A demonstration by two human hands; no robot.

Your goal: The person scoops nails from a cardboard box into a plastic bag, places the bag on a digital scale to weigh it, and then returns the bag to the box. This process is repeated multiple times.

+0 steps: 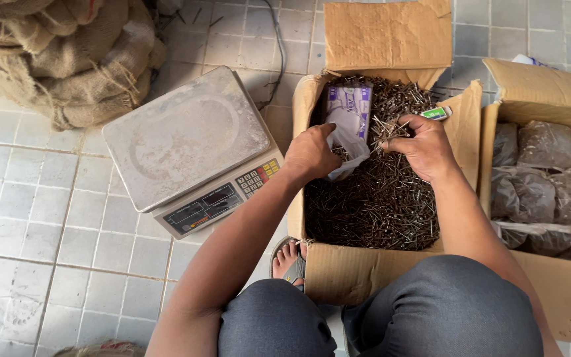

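Pinched in the left hand (310,153) is the mouth of a small clear plastic bag (349,142), held open over the box of nails, while the right hand (423,147) is clenched around a bunch of loose nails (391,129) just beside the bag's opening. Going from the left: a heap of burlap sacks (67,56) lies on the tiled floor (34,225) at the far corner, and next to it stands a digital weighing scale (186,135) with a bare steel platter, nothing on it. Then comes the open cardboard box (365,271), more than half full of dark nails (375,205), with both hands working above its upper part. At the far right a second cardboard box (563,291) holds several filled and closed plastic bags (546,192) of the same dark stuff. Judging by this, a number of bags are already packed, the one in hand looks nearly empty, weighing on the scale is not yet done for it, and a great deal of loose nails is left to bag.
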